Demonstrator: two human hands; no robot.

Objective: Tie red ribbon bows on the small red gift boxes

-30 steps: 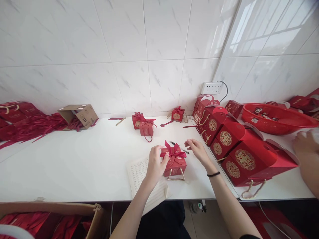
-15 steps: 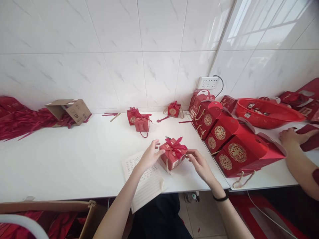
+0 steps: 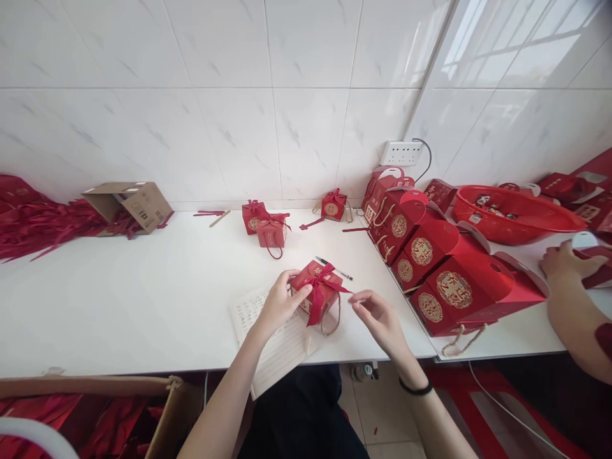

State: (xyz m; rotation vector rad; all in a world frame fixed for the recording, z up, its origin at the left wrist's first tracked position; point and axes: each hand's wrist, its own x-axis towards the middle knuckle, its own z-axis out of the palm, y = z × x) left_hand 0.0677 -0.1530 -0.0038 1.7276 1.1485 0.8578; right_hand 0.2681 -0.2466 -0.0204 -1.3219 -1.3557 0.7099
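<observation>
A small red gift box [image 3: 305,275] with a dark red ribbon bow [image 3: 322,287] on top and a rope handle [image 3: 339,313] is at the middle of the white table. My left hand [image 3: 284,299] grips the box from its left side, thumb on the top near the bow. My right hand [image 3: 377,315] is right of the box, thumb and forefinger pinched at the tip of one ribbon tail, which stretches out from the bow. Behind the box lies a pen [image 3: 340,270]. An open notebook [image 3: 275,363] with handwriting is partly under my left hand and forearm.
Large red gift boxes [image 3: 454,290] stand in a row at right, before a red plastic basin [image 3: 521,217]. Small tied boxes [image 3: 271,234] are near the wall. A cardboard box [image 3: 143,207] with ribbons lies at left. Another person's hand [image 3: 567,264] is at far right.
The gift box has turned and shifted slightly left, uncovering the pen. My left hand has closed round its side. My right hand has moved from the box's side to a ribbon tail.
</observation>
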